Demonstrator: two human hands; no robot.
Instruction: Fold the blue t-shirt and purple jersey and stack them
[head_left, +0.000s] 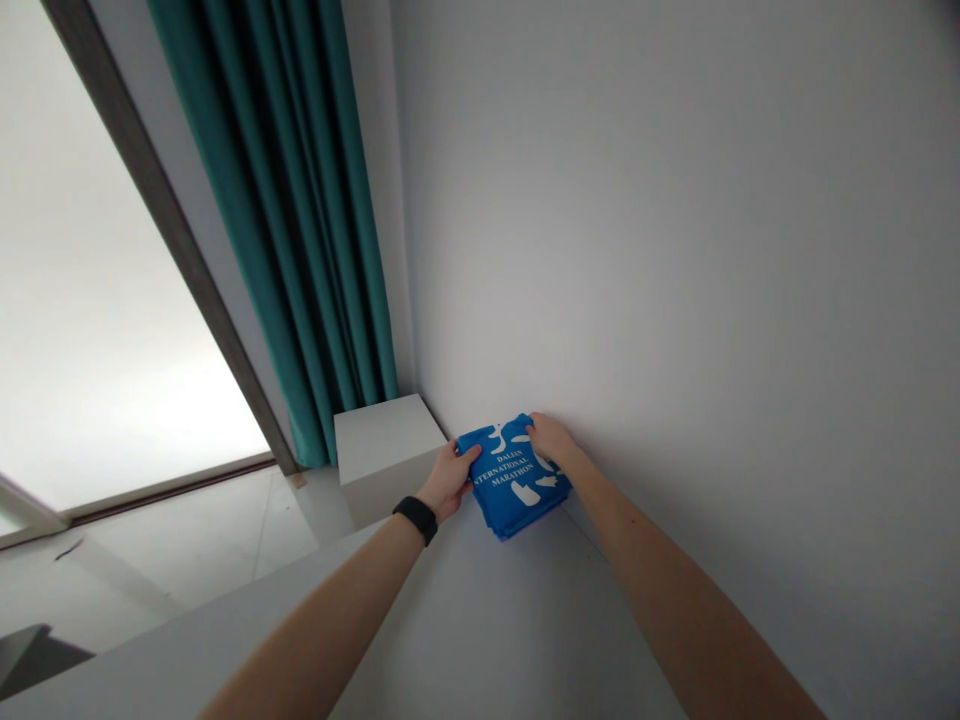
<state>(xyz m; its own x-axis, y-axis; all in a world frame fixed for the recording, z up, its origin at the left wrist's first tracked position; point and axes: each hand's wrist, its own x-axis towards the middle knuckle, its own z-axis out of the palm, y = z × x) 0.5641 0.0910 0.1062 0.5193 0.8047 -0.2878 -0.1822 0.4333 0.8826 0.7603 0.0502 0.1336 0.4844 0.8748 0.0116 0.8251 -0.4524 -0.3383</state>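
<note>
A folded blue cloth (504, 492) with white shapes and the printed words "Dalian International Marathon" is between my two hands, near the wall. It looks like a folded T-shirt or bag; which one I cannot tell. My left hand (450, 478), with a black band on the wrist, grips its left edge, thumb on top. At the upper right corner, my right hand (551, 438) is closed on the cloth, its fingertips partly hidden. The cloth is just above or on a white surface (480, 620); contact cannot be made out.
A white box-like cabinet (390, 435) stands in the corner beyond my left hand. Green curtains (300, 230) hang behind it, beside a bright glass panel (105, 300) with a dark frame. The plain wall (675, 250) rises on the right. A grey object (45, 660) shows at lower left.
</note>
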